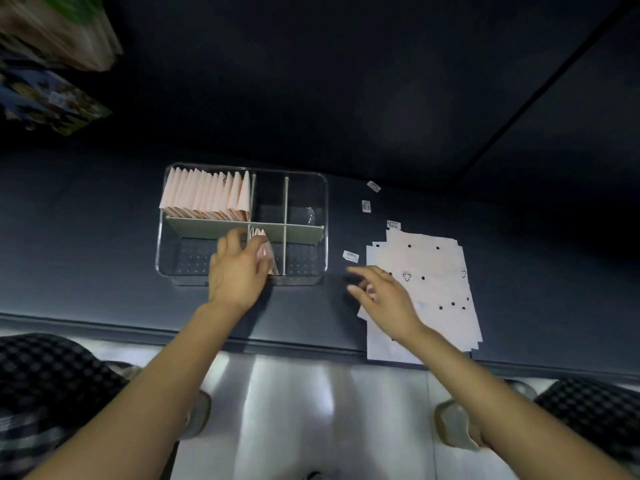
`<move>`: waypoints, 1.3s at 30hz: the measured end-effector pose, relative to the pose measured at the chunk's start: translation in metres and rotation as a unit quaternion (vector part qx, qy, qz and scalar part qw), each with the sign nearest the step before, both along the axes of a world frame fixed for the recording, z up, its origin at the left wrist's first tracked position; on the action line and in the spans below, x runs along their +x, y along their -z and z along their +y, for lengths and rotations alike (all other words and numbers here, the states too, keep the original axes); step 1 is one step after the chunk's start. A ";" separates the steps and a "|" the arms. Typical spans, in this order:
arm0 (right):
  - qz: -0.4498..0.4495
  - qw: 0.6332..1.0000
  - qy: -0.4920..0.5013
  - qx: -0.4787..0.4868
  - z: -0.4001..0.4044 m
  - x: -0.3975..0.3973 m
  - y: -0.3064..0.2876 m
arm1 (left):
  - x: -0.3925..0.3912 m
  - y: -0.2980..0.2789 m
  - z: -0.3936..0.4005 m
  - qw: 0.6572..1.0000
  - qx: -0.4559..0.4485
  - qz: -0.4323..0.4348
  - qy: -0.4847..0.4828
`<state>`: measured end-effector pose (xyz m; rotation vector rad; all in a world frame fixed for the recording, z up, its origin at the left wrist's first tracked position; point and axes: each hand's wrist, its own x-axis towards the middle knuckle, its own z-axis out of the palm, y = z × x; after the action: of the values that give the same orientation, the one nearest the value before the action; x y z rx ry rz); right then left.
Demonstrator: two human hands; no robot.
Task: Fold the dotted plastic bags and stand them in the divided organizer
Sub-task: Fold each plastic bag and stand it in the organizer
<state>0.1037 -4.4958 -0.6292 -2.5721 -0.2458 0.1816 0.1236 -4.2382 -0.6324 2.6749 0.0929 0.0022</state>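
A clear divided organizer [322, 188] stands on the dark table. Its back left compartment holds a row of several folded pink bags [207, 197] standing upright. In the front middle compartment stand a few more folded bags [268, 252]; my left hand [237, 268] is over the front of the organizer with its fingers against them, and the hand hides part of them. To the right lies a flat stack of unfolded pale bags with black dots [429, 278]. My right hand [382, 294] hovers over that stack's left edge with fingers spread, holding nothing.
Several small white labels [350, 255] lie scattered on the table between the organizer and the stack and behind it. Colourful boxes [52, 95] sit at the far left. The table's front edge runs just below my wrists; my knees and shoes show beneath it.
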 end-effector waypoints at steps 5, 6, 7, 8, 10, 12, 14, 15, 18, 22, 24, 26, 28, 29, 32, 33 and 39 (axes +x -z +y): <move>0.081 0.981 -0.081 -0.155 -0.109 -0.034 0.015 | -0.018 -0.011 -0.048 0.990 -0.010 -0.136 -0.021; 0.090 0.972 -0.119 -0.182 -0.124 -0.044 0.019 | -0.021 -0.011 -0.058 0.989 -0.029 -0.145 0.011; 0.099 0.960 -0.157 -0.208 -0.137 -0.054 0.022 | -0.026 -0.010 -0.069 0.987 -0.047 -0.146 0.057; 0.103 0.949 -0.190 -0.228 -0.146 -0.063 0.025 | -0.031 -0.007 -0.080 0.983 -0.062 -0.133 0.111; 0.069 0.940 -0.221 -0.250 -0.154 -0.078 0.029 | -0.044 0.003 -0.102 0.971 -0.083 -0.058 0.215; -0.009 0.941 -0.223 -0.254 -0.152 -0.085 0.032 | -0.056 0.020 -0.118 0.949 -0.072 0.034 0.305; -0.075 0.946 -0.214 -0.232 -0.148 -0.086 0.036 | -0.066 0.036 -0.128 0.924 -0.019 0.094 0.369; -0.092 0.951 -0.210 -0.207 -0.146 -0.087 0.036 | -0.069 0.043 -0.130 0.917 0.005 0.105 0.385; -0.102 0.973 -0.179 -0.100 -0.145 -0.085 0.031 | -0.072 0.052 -0.134 0.913 0.042 0.100 0.394; 0.056 0.989 -0.132 -0.032 -0.143 -0.059 0.006 | -0.064 0.049 -0.135 0.924 -0.030 0.106 0.367; 0.090 0.986 -0.140 -0.024 -0.141 -0.035 -0.009 | -0.058 0.041 -0.135 0.938 -0.114 0.141 0.296; 0.097 0.987 -0.126 -0.016 -0.138 -0.008 -0.025 | -0.051 0.034 -0.136 0.944 -0.180 0.163 0.223; 0.099 0.990 -0.095 -0.021 -0.134 0.019 -0.035 | -0.045 0.030 -0.138 0.944 -0.230 0.158 0.173; 0.104 0.991 -0.083 -0.026 -0.133 0.032 -0.036 | -0.042 0.029 -0.140 0.943 -0.253 0.152 0.152; 0.130 0.987 -0.069 -0.064 -0.125 0.064 -0.030 | -0.040 0.029 -0.147 0.968 -0.217 0.064 0.111; 0.137 0.984 -0.068 -0.086 -0.122 0.072 -0.025 | -0.042 0.030 -0.149 0.978 -0.183 0.013 0.101; 0.123 0.974 -0.077 -0.173 -0.105 0.097 0.002 | -0.057 0.035 -0.167 0.967 -0.054 -0.051 0.245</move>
<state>0.2008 -4.6008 -0.6308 -2.8370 -0.3446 0.6470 0.0671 -4.4048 -0.6671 2.5120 -0.5841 -0.0212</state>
